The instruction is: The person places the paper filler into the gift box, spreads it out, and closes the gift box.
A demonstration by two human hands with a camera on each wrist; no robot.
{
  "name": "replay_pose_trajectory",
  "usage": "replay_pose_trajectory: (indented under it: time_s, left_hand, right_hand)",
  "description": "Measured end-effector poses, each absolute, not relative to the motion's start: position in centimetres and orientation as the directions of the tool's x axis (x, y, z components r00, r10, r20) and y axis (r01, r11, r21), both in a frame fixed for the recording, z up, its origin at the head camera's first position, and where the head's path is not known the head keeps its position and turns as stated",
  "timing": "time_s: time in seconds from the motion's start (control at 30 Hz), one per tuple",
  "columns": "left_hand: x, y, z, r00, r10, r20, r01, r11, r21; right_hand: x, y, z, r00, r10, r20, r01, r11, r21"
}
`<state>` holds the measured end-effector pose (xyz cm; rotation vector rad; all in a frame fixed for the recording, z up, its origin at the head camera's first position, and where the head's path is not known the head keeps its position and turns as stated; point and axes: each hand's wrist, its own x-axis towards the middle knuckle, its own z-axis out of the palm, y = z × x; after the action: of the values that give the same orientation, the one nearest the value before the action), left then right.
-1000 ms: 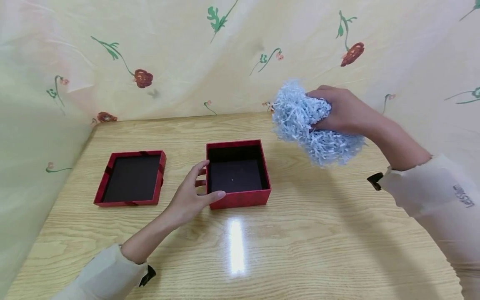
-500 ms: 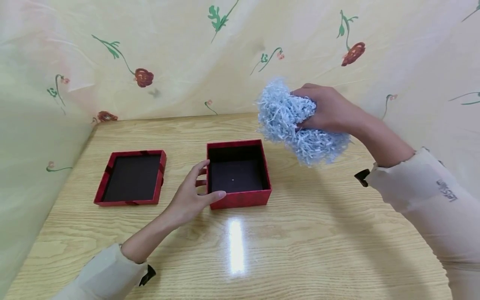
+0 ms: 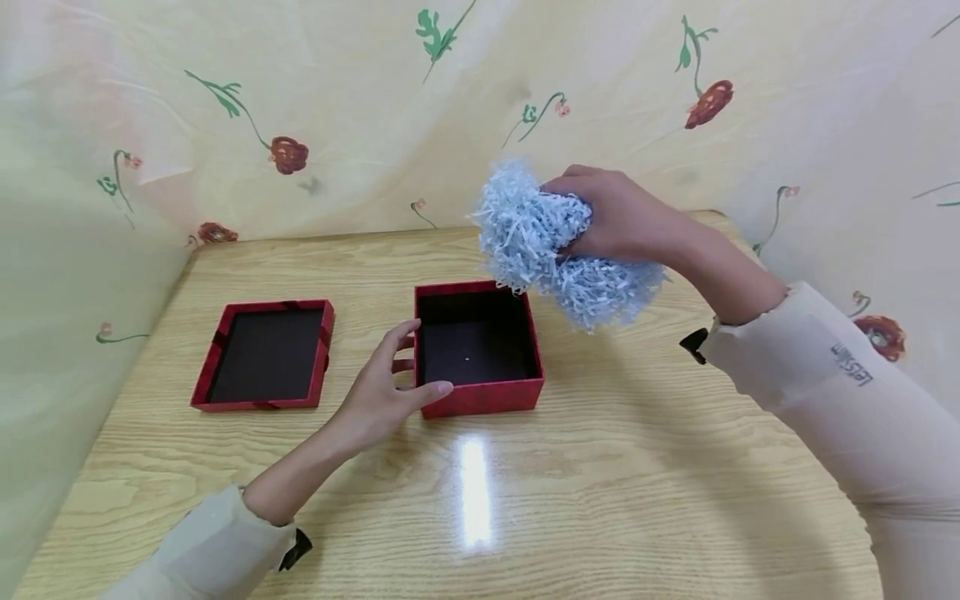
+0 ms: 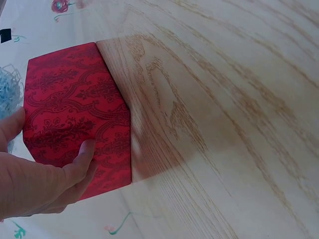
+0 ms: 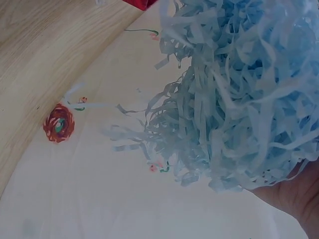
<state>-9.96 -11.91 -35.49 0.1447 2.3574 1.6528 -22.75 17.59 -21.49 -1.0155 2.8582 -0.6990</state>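
Observation:
A bunch of light blue shredded paper (image 3: 525,225) is gripped in my right hand (image 3: 626,217), held above the table. Its left part overlaps the back right corner of an open red box (image 3: 487,400) with a black inside. My left hand (image 3: 378,396) holds that box at its front left corner, fingers along the left side and thumb at the front rim. In the left wrist view, fingers lie against the box's patterned red wall (image 4: 75,94). The right wrist view is mostly filled by paper strips (image 5: 239,99), which hide most of the right hand.
A shallow red lid (image 3: 262,358) with a black inside lies left of the box on the wooden table (image 3: 600,492). A pale flower-patterned cloth (image 3: 360,108) rises behind the table and at both sides.
My right hand has carried the shredded paper leftward, from right of the box to over its back right corner. My left hand and the box have stayed in place.

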Motion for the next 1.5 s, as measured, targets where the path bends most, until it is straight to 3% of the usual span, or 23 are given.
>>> replay_pose_trajectory:
  time_s: [0.6, 1.5]
  left_hand:
    - [-10.1, -12.0, -35.7, -0.961, 0.23, -0.152, -0.066, 0.343, 0.937]
    - [-10.3, -11.9, -35.6, -0.961, 0.24, -0.138, -0.054, 0.327, 0.943]
  right_hand:
    - [-22.8, 14.5, -23.8, -0.734, -0.675, 0.072, -0.642, 0.655, -0.398]
    - [-21.7, 10.3, -25.6, -0.729, -0.685, 0.0, -0.649, 0.69, -0.319]
